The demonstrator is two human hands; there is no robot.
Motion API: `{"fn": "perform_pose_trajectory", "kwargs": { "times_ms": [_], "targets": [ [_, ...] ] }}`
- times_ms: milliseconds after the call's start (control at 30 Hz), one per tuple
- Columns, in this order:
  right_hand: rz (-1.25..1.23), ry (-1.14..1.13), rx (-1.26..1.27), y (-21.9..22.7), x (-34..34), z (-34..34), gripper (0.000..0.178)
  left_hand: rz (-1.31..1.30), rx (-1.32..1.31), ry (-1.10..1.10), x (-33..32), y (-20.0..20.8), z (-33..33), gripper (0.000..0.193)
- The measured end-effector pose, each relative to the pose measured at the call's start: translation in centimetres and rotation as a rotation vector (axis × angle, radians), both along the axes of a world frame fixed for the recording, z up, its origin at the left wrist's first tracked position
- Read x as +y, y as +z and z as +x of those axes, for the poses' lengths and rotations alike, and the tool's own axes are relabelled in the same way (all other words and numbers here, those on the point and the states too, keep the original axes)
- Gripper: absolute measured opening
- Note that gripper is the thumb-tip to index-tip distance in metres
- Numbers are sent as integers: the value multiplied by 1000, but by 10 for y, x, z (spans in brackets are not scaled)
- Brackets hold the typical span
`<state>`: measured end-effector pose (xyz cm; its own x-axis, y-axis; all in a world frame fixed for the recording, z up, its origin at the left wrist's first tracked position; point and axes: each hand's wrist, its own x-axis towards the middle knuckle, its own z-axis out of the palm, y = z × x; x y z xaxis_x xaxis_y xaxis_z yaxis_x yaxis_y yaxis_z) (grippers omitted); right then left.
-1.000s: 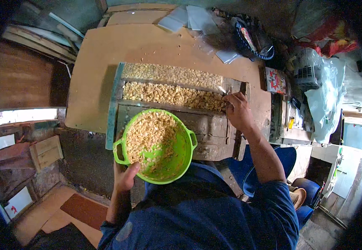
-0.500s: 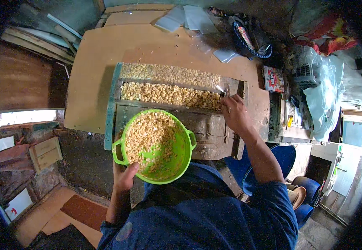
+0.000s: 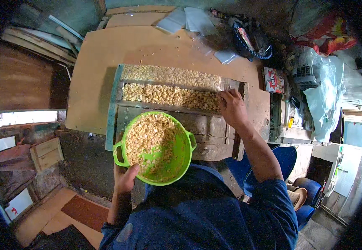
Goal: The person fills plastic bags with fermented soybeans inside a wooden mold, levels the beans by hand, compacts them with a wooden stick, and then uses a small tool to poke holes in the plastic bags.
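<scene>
My left hand [image 3: 126, 178] grips a lime-green two-handled basin [image 3: 184, 160] at its lower left, thumb over the rim and the other fingers hidden below. Pale split beans [image 3: 149, 135] heap up inside it, thinner toward the lower right. Beyond the basin lies a wooden frame [image 3: 214, 131] with a green left edge. A long row of beans [image 3: 168, 96] fills its slot, and clear plastic sheet [image 3: 172, 75] covers more beans on the far side. My right hand [image 3: 234, 108] is at the row's right end, fingers bent together; what they pinch cannot be made out.
A brown board tabletop [image 3: 91, 71] carries the frame. Clear plastic sheets [image 3: 170, 21] and a dark oval basket [image 3: 251, 41] lie at the back. A red-and-white box [image 3: 274, 79] sits on the right edge. A blue barrel [image 3: 283, 160] stands below right.
My right hand has shifted slightly left and up along the end of the bean row, its fingers drawn closer together. The basin stays in my left hand, nearly still.
</scene>
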<state>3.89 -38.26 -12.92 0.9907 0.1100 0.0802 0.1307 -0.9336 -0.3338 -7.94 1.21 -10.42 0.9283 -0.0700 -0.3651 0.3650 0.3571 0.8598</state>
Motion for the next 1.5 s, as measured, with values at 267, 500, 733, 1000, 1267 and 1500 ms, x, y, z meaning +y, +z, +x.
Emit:
{"fn": "perform_pose_trajectory", "kwargs": {
  "times_ms": [267, 500, 733, 1000, 1267, 1500],
  "targets": [
    [23, -44, 35, 6, -2, -5, 31, 41, 45, 10, 3, -2, -4, 94],
    [41, -80, -14, 31, 28, -19, 28, 37, 25, -17, 6, -10, -5, 97],
    [268, 468, 244, 23, 138, -65, 34, -3, 34, -79, 23, -52, -10, 93],
    [-127, 671, 855, 15, 176, -66, 40, 29, 156, -130, 29, -48, -18, 90],
    [183, 558, 654, 7, 169, -83, 28, 209, 217, -163, 7, -4, -2, 90],
    [23, 708, 804, 28, 153, -66, 27, 112, 196, -123, 19, -34, -12, 86]
  ]
}}
